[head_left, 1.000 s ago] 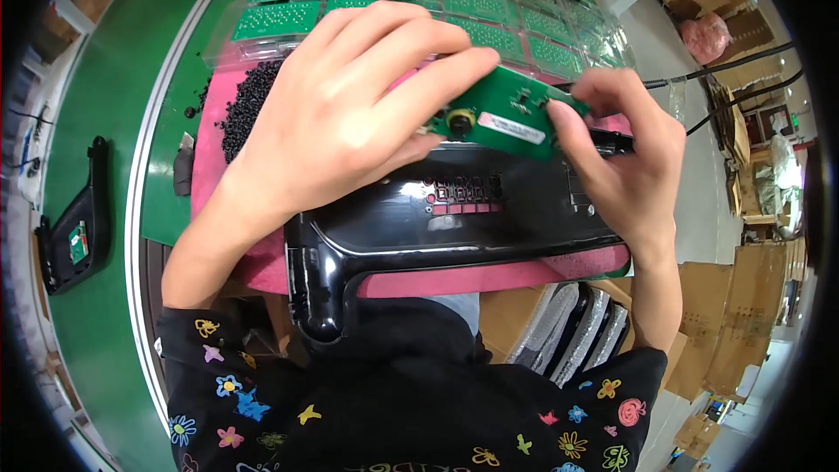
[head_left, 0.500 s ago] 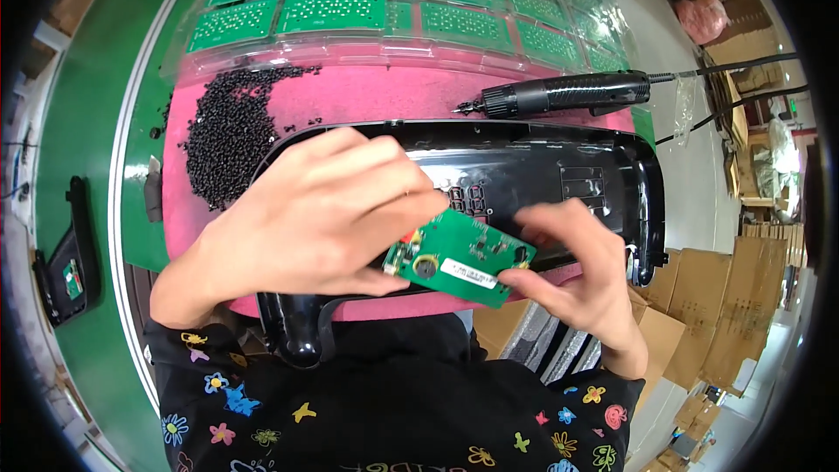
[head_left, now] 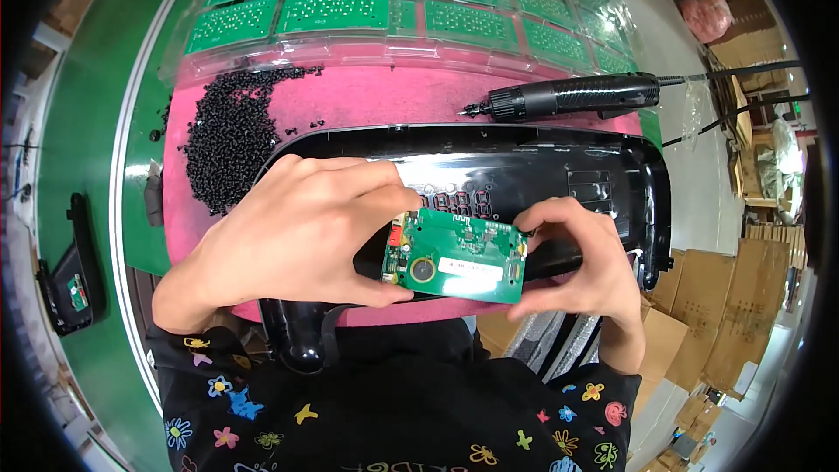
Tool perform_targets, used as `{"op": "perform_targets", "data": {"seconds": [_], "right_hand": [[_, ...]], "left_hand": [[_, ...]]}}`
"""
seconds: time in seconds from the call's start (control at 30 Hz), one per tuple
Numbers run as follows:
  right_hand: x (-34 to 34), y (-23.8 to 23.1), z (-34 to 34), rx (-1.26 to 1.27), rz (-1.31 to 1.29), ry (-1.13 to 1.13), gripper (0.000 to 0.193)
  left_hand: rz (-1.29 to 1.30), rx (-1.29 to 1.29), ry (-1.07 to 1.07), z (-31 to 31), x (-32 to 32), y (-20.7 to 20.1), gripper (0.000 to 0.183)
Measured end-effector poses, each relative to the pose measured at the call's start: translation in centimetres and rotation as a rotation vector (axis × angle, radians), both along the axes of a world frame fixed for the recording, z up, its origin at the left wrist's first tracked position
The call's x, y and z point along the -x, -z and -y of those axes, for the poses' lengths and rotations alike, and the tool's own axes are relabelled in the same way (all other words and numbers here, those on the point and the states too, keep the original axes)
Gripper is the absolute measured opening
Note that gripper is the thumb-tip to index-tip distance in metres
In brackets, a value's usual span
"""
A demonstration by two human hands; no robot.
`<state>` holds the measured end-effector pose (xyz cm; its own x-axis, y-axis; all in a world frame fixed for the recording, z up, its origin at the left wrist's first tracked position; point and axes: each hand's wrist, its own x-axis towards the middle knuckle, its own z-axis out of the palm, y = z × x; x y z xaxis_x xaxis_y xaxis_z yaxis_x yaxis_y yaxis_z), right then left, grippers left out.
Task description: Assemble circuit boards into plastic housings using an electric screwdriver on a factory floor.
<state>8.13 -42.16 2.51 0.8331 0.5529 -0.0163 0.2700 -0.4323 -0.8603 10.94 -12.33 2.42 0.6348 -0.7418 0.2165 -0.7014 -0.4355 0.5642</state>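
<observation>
Between my two hands is a green circuit board [head_left: 456,253] with a white label, a round buzzer-like part and small connectors. My left hand [head_left: 306,232] pinches its left end between thumb and fingers. My right hand [head_left: 581,262] curves around the board's right end, thumb at the lower corner and fingers at the upper one. Below the board lies a large black plastic housing [head_left: 533,157], its hollow side up, with digit-shaped cutouts partly covered by the board. A lobe of the housing sticks out under my left forearm.
A pink mat [head_left: 376,92] lies under the housing. On it are a heap of small black screws [head_left: 232,140] and a black electric screwdriver [head_left: 572,96] with its cable leading right. Clear trays of green boards [head_left: 332,9] stand behind. Another black housing [head_left: 70,271] lies far left.
The board has turned from a tilt to nearly level, its right end rising. My right hand has shifted its fingers around that end. My left hand has moved slightly left and down.
</observation>
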Motion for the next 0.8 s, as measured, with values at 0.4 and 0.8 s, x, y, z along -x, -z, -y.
{"op": "perform_targets", "data": {"seconds": [0.4, 0.8], "right_hand": [[-2.4, 2.8, -0.3, 0.136, 0.345, 0.027, 0.059], [-2.3, 2.9, -0.8, 0.209, 0.362, 0.042, 0.059]], "left_hand": [[-0.111, -0.183, -0.218, 1.1, 0.2, 1.0, 0.059], [-0.122, -0.282, -0.236, 1.4, 0.5, 0.7, 0.060]]}}
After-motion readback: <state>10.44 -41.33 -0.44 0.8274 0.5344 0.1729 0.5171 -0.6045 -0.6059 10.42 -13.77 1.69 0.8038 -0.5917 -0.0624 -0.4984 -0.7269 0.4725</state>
